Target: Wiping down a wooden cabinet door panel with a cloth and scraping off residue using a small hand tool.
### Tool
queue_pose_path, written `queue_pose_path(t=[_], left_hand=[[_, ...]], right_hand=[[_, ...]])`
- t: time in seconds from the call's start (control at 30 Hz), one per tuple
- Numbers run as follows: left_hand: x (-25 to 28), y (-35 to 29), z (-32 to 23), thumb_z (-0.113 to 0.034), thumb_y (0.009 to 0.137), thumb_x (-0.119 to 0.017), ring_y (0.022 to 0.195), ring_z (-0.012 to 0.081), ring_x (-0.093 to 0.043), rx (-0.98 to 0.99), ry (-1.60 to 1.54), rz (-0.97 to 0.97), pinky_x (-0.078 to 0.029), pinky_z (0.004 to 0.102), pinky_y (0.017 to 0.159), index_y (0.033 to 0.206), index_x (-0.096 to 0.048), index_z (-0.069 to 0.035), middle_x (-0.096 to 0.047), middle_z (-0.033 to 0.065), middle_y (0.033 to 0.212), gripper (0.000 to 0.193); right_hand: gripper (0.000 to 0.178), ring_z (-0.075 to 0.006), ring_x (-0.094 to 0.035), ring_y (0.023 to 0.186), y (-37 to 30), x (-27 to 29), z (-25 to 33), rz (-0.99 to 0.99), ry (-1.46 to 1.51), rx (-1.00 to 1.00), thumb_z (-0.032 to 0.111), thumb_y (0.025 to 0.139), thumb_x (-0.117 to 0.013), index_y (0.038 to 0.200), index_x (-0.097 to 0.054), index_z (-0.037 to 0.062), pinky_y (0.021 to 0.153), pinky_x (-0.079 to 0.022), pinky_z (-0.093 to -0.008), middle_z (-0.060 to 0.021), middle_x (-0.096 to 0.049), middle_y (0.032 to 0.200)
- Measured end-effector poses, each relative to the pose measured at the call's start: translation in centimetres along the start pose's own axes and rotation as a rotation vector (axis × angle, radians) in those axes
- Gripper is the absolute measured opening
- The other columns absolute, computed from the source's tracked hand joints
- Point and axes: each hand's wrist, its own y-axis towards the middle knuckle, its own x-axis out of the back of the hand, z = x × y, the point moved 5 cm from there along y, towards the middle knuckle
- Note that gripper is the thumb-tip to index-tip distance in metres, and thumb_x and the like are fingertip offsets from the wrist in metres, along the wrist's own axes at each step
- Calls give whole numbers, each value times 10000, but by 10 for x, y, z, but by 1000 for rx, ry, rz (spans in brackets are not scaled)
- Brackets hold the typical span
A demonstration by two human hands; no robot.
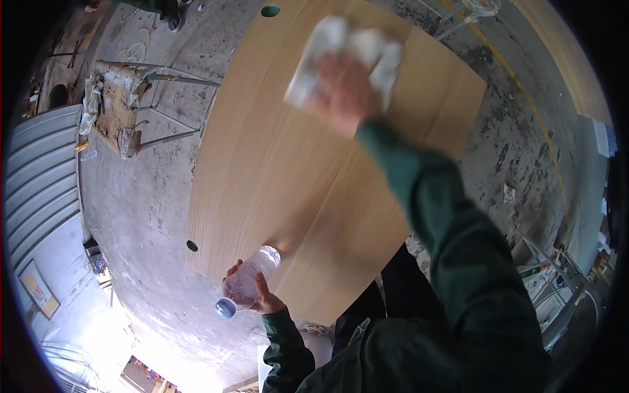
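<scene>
On cloth (383, 62), right hand (347, 92) palm-down

The floor (147, 203) is gray and rough, with dark, blotchy spots on the right. A curvy yellow line (540, 128) runs across it there. On the left stands a metal stand with ragged brown padding (121, 111) on top. Behind it is a gray, ridged wall (42, 164). Bright white light (118, 334) shines at the lower left.
</scene>
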Motion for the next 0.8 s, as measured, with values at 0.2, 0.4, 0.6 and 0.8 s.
queue_pose_path(t=[0.2, 0.4, 0.6, 0.8], left_hand=[[-2, 3, 0, -103, 702, -755, 1001, 294, -512, 109, -1, -33, -442, 439, 881, 1164, -408, -11, -509, 135, 1094, 585], [16, -21, 3, -180, 727, -725, 1032, 339, -515, 60, 24, -66, -449, 508, 882, 1228, -342, -82, -481, 146, 1141, 638], [6, -25, 9, -249, 715, -756, 1049, 324, -508, 36, -16, -45, -434, 486, 910, 1209, -362, -74, -504, 126, 1130, 656], [5, -9, 26, -246, 635, -784, 1050, 282, -505, 141, -38, -38, -399, 423, 928, 1211, -395, -42, -521, 135, 1132, 724]], right_hand=[[699, -251, -271, 1323, -260, -22, 173, 653, 507, 720, 380, 789, -584, 1388, -320, 133, 1106, -199, -425, -51, -310, 1432], [563, -307, -390, 1227, -34, 15, 21, 176, 51, 283, 330, 726, -639, 1234, -509, 123, 1019, -285, -502, -94, -468, 1301], [585, -320, -268, 1306, 79, -12, -67, -136, -383, -237, 537, 869, -392, 1320, -428, 166, 1035, -216, -526, -70, -357, 1412], [553, -382, -333, 1258, 17, -10, 50, 30, -113, 26, 367, 798, -577, 1258, -473, 78, 989, -278, -545, -162, -428, 1323]])
